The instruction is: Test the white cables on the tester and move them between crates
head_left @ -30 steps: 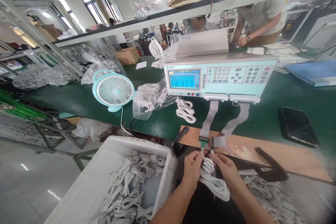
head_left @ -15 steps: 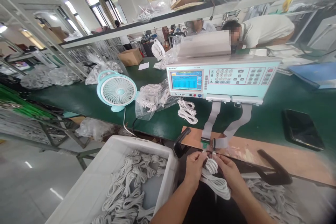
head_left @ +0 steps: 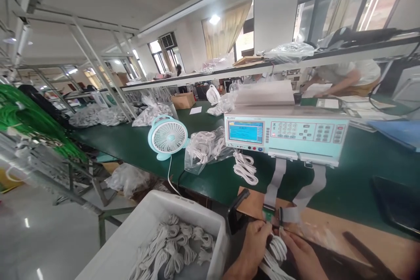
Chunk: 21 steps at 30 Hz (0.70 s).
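My left hand (head_left: 254, 245) pinches one end of a coiled white cable (head_left: 278, 248) at a small green circuit board (head_left: 268, 215). Closed on the cable's other end, my right hand (head_left: 302, 253) is at a dark upright connector (head_left: 281, 217); the fingers hide the plug tips, so how deep they sit cannot be seen. The coil hangs between both hands. Two grey ribbon cables (head_left: 274, 182) run from the board and connector up to a pale turquoise tester (head_left: 305, 136) with a lit blue screen (head_left: 246, 133).
A white bin (head_left: 183, 203) of coiled cables stands left of my hands. On the green table (head_left: 210, 186) are a turquoise fan (head_left: 169, 137), bagged cables (head_left: 203, 146), a loose coil (head_left: 245, 167) and a dark phone (head_left: 398, 201). A black clamp (head_left: 236, 210) grips the wooden board (head_left: 251, 201). Behind, a person (head_left: 354, 76) leans over papers.
The view has tilted upward, so the bench and hands appear lower. The tester's screen shows a different layout. Both hands stay at the same two connection points with the cable.
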Each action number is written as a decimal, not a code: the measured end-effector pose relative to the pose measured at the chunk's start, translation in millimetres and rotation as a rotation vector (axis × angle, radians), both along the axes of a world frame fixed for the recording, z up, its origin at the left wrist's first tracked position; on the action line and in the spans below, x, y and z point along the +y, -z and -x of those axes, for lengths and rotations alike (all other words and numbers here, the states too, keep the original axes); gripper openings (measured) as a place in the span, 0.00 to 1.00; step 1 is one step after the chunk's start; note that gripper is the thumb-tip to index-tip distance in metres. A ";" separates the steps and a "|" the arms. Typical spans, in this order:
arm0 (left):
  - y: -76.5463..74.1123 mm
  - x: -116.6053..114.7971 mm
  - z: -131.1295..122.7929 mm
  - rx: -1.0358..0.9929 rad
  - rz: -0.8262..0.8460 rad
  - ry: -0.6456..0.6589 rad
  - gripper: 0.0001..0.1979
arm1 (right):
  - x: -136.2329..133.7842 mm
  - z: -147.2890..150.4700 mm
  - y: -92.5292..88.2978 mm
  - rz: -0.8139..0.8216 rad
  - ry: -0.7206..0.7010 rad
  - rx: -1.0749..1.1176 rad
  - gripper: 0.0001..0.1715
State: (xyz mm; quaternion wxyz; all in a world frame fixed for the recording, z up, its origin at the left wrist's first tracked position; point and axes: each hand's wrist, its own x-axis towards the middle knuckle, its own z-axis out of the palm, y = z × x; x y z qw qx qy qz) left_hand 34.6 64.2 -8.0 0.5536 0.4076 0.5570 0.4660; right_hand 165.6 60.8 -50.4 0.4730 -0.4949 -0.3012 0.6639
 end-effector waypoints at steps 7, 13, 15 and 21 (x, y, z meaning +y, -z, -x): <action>4.9 0.8 0.4 0.039 -0.003 -0.001 0.22 | 0.5 1.1 5.2 -0.017 -0.001 -0.007 0.27; 7.6 2.0 -0.3 0.046 -0.037 -0.017 0.20 | -1.0 5.7 -4.4 -0.013 0.055 -0.079 0.29; 9.2 -0.5 -1.0 0.055 -0.048 -0.019 0.19 | -4.9 12.5 -14.0 -0.048 0.053 -0.101 0.30; 7.9 -27.7 -5.4 -0.032 0.008 0.013 0.19 | -30.9 -8.6 -45.1 -0.073 -0.041 -0.098 0.25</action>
